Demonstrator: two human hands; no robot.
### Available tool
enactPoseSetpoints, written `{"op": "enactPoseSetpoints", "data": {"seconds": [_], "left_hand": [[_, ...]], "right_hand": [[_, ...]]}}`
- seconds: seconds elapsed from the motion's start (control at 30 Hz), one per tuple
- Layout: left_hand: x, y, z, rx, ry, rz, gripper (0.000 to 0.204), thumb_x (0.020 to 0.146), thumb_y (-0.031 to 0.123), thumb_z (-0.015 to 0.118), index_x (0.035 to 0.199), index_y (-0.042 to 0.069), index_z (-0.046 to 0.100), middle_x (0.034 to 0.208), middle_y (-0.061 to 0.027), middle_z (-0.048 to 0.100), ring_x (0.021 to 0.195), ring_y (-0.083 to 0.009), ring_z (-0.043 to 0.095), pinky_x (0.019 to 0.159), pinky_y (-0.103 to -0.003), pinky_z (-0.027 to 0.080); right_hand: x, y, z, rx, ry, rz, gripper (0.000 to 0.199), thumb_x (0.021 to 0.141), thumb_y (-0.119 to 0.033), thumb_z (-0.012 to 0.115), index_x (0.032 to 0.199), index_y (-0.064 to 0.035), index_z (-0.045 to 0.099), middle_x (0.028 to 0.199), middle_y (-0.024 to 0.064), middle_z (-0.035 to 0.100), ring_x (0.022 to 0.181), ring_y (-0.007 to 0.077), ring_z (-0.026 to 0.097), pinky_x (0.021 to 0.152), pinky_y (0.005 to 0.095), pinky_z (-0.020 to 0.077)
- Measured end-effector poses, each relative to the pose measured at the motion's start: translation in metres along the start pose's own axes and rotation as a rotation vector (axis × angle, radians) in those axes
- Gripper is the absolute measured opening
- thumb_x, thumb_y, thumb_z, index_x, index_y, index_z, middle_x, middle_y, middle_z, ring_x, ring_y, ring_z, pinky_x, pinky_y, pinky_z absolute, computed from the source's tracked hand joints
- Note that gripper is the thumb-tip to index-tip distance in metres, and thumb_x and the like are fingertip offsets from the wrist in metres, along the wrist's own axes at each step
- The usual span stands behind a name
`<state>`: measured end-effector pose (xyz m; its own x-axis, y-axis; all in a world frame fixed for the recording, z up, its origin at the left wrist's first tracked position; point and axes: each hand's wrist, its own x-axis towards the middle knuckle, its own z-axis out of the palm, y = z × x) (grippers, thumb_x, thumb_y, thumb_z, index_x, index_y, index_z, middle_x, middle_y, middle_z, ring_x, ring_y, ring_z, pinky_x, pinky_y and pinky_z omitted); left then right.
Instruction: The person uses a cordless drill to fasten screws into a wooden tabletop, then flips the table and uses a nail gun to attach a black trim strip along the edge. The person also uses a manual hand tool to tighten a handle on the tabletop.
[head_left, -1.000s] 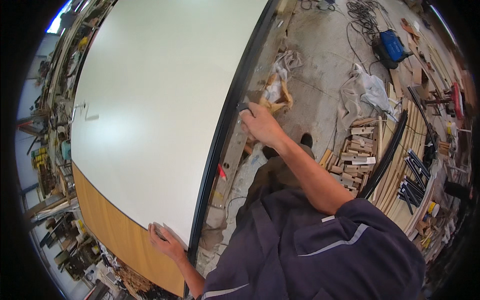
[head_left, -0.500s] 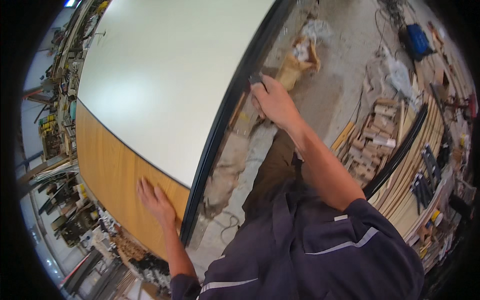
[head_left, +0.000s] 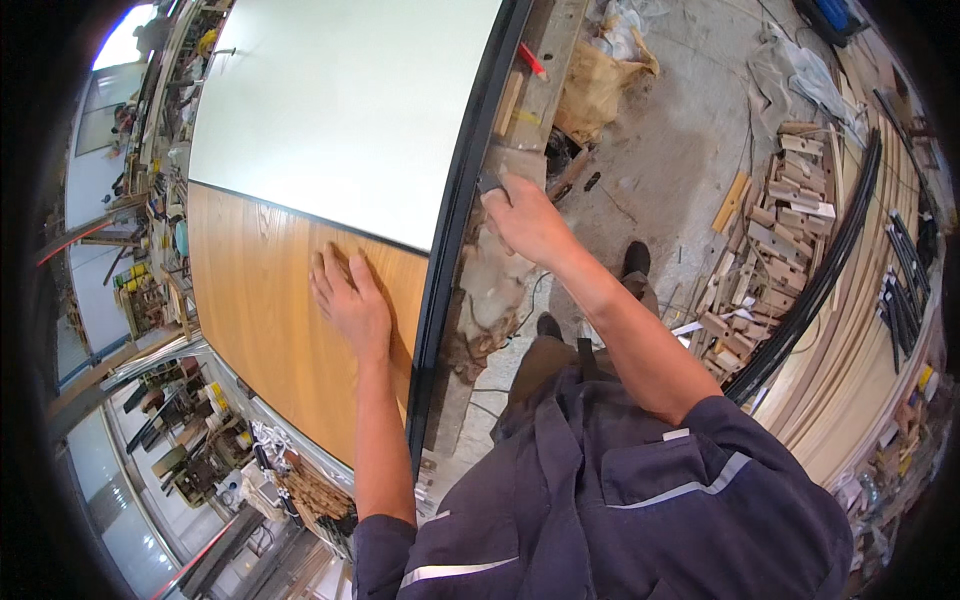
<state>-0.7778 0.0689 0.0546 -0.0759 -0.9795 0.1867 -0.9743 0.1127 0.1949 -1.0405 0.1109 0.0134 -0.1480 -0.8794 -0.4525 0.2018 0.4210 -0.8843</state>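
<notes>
A large panel, partly white (head_left: 340, 110) and partly wood-grained (head_left: 270, 290), lies before me, with a black edging (head_left: 450, 220) along its right side. My left hand (head_left: 350, 305) rests on the wood-grained part, palm down and fingers stretched out. Just to the right of the black edging, my right hand (head_left: 525, 222) is closed on a small dark flat piece (head_left: 488, 183). Most of that piece is hidden by the fingers, and its kind cannot be made out.
A red-handled tool (head_left: 533, 62) lies on a ledge beside the panel. Beyond it sits a torn tan sack (head_left: 600, 95). On the right are a heap of wood offcuts (head_left: 785, 240), long black strips (head_left: 840, 270) and wooden slats (head_left: 850, 340). Cluttered shelves line the left.
My right hand has moved back toward me along the black edging with the small dark piece. My left hand has slid up the wood-grained part toward the white part. The view has shifted.
</notes>
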Motion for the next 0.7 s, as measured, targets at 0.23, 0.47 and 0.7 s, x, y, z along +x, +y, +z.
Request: {"op": "enactPoseSetpoints", "data": {"seconds": [0.23, 0.47, 0.7], "left_hand": [[-0.003, -0.021, -0.001, -0.27, -0.04, 0.186, 0.051, 0.108, 0.039, 0.046, 0.144, 0.004, 0.055, 0.155, -0.0173, 0.044, 0.146, -0.035, 0.035, 0.121, -0.047, 0.026], [-0.057, -0.076, -0.032, -0.516, -0.226, 0.529, 0.046, 0.106, 0.032, 0.051, 0.141, 0.002, 0.057, 0.153, -0.0192, 0.048, 0.147, -0.0392, 0.034, 0.121, -0.049, 0.025], [-0.215, -0.221, -0.105, -0.323, -0.289, 0.436, 0.044, 0.106, 0.022, 0.05, 0.145, 0.002, 0.052, 0.157, -0.02, 0.042, 0.15, -0.0407, 0.029, 0.122, -0.05, 0.023]], "right_hand": [[-0.08, 0.05, 0.079, 0.017, 0.014, 0.013, 0.026, 0.1, -0.019, 0.05, 0.102, 0.0058, 0.057, 0.072, 0.0133, 0.062, 0.054, 0.022, 0.06, 0.053, 0.039, 0.0508], [-0.157, 0.094, 0.155, 0.05, 0.04, 0.016, 0.024, 0.1, -0.018, 0.051, 0.096, 0.0057, 0.055, 0.068, 0.0134, 0.06, 0.053, 0.023, 0.06, 0.052, 0.0394, 0.0489], [-0.218, 0.137, 0.214, -0.023, 0.047, -0.024, 0.026, 0.1, -0.019, 0.051, 0.093, 0.0061, 0.054, 0.068, 0.0173, 0.058, 0.055, 0.0244, 0.059, 0.055, 0.0416, 0.0485]]}}
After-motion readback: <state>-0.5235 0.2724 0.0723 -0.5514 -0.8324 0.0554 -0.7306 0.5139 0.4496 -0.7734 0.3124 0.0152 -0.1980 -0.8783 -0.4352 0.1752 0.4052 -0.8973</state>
